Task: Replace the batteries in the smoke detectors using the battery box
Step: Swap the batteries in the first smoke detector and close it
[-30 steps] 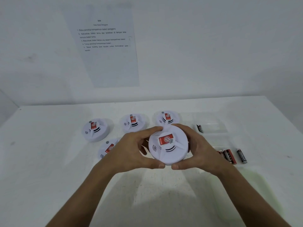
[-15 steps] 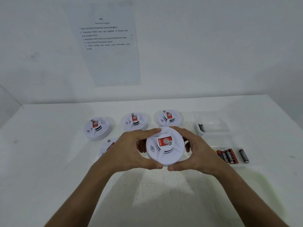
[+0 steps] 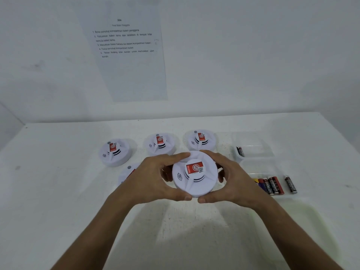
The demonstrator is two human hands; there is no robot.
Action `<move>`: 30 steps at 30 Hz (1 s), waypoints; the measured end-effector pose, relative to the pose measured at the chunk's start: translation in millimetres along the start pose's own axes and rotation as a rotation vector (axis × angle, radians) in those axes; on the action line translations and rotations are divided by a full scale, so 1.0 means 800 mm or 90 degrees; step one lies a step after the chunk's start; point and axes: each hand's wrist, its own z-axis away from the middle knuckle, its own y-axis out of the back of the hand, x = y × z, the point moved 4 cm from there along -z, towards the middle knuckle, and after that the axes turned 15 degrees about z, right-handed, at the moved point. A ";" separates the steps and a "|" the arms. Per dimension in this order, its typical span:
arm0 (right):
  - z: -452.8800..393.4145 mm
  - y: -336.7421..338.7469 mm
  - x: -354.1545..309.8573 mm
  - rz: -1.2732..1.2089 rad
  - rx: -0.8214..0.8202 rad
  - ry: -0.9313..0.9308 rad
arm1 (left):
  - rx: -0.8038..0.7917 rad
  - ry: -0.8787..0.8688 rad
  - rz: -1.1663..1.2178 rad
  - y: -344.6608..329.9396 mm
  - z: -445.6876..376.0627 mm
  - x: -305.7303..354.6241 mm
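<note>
White tabletop (image 3: pixel 58 211) meets a white wall, and above its middle both hands hold one smoke detector (image 3: pixel 194 175) between them. Its face is tilted toward the camera, and the red label sits on the raised centre. The left hand (image 3: pixel 153 179) curls around the left rim, thumb at the near edge and forefinger over the far edge. The right hand (image 3: pixel 233 181) mirrors it on the right rim, so the two thumbs nearly meet at the near edge.

Partly hidden behind the left hand, a fourth detector (image 3: pixel 127 173) lies on the table. Farther back, three more detectors stand in a row: one at the left (image 3: pixel 115 152), one in the middle (image 3: pixel 159 144) and one at the right (image 3: pixel 200 140).

To the right, a clear battery box (image 3: pixel 272 172) holds a cluster of batteries (image 3: pixel 270 185) and one apart from them (image 3: pixel 290 184). Beyond it, a second clear container (image 3: pixel 259 151) holds a single battery (image 3: pixel 240 151). On the wall hangs a printed instruction sheet (image 3: pixel 128 61).
</note>
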 end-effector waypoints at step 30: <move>-0.006 0.003 0.003 -0.024 0.000 -0.007 | 0.015 -0.053 0.044 -0.009 -0.004 0.002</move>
